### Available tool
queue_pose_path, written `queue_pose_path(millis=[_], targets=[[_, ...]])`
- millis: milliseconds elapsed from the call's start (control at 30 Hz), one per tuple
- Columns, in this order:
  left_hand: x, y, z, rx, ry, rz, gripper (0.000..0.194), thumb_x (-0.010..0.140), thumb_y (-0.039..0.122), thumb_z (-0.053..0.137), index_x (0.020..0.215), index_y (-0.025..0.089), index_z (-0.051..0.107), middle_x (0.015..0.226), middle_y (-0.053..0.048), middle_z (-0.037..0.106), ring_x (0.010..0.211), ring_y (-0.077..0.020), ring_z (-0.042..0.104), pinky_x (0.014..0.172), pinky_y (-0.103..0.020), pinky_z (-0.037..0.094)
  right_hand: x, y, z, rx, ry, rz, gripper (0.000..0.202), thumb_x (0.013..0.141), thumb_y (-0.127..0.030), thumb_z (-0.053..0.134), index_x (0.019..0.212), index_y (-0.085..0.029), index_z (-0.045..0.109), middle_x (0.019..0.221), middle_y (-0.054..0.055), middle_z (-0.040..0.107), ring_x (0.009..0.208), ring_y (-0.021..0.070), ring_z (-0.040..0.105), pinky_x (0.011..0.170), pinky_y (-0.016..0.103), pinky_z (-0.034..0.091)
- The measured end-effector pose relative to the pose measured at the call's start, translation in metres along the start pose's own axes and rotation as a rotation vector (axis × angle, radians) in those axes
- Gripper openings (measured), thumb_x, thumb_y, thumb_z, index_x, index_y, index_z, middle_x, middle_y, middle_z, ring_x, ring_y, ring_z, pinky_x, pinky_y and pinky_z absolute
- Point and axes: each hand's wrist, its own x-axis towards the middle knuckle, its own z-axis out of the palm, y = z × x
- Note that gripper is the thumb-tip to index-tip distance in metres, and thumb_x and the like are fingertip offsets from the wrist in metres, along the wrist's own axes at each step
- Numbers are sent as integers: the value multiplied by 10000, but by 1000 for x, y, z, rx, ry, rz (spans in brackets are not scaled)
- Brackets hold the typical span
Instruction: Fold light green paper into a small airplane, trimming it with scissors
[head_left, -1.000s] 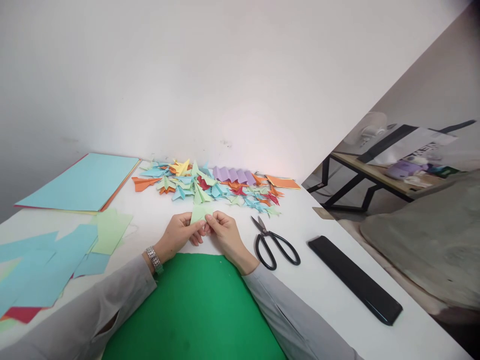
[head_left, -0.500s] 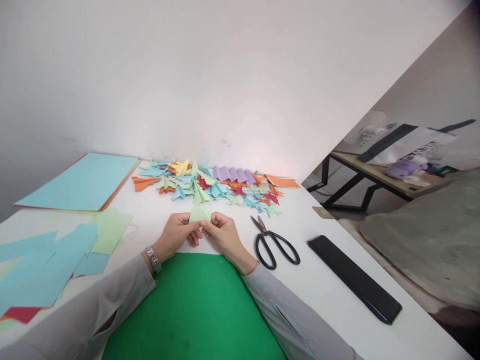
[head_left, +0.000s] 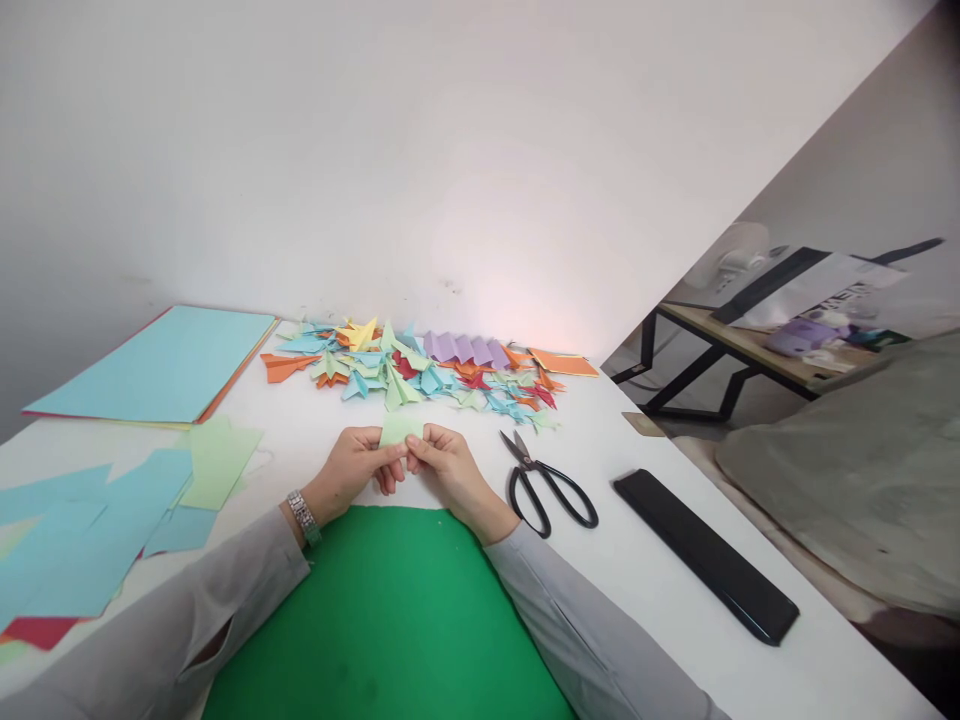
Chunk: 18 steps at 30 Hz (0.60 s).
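A small light green paper (head_left: pixel 400 429) is pinched between both hands, above the far edge of a green sheet (head_left: pixel 382 610). My left hand (head_left: pixel 355 466), with a metal watch at the wrist, grips its left side. My right hand (head_left: pixel 448 468) holds the right side, thumb on the paper's lower part. The thumbs nearly meet in front. Just beyond the hands lies a pile of folded paper pieces (head_left: pixel 401 385) in many colours, with a purple pleated strip (head_left: pixel 466 350) at its back.
Black-handled scissors (head_left: pixel 534 470) lie partly open on the white table (head_left: pixel 585 600), right of my hands. Further right is a long black case (head_left: pixel 705 555). Large blue sheets (head_left: pixel 161 365) are stacked at the back left, with loose cut papers (head_left: pixel 90 530) nearer.
My right thumb has shifted slightly up and right on the green paper. Both hands keep their grip, and the view has moved very slightly.
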Motion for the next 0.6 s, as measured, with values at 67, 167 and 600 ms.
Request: queue_pose_path(millis=[67, 167, 600], targets=[[0, 0, 1, -20, -14, -16, 286, 668, 375, 685, 547, 128, 604, 492, -11, 597, 366, -95, 521, 384, -217, 418, 0, 0, -1, 27, 0, 14, 325, 663, -394, 719, 529, -181, 514, 475, -34, 581, 440, 87, 462, 489, 229, 330], [0, 1, 3, -38, 29, -40, 299, 665, 386, 695, 561, 125, 593, 496, -17, 609, 371, -104, 533, 383, -222, 422, 0, 0, 0, 55, 28, 21, 321, 667, -387, 715, 523, -182, 514, 474, -33, 583, 439, 90, 463, 491, 233, 330], [0, 1, 6, -191, 146, -30, 377, 587, 406, 753, 525, 149, 485, 419, 24, 576, 293, -72, 462, 317, -183, 342, 2, 3, 0, 66, 103, 7, 338, 664, -375, 713, 488, -172, 508, 441, -20, 586, 418, 80, 460, 482, 220, 319]])
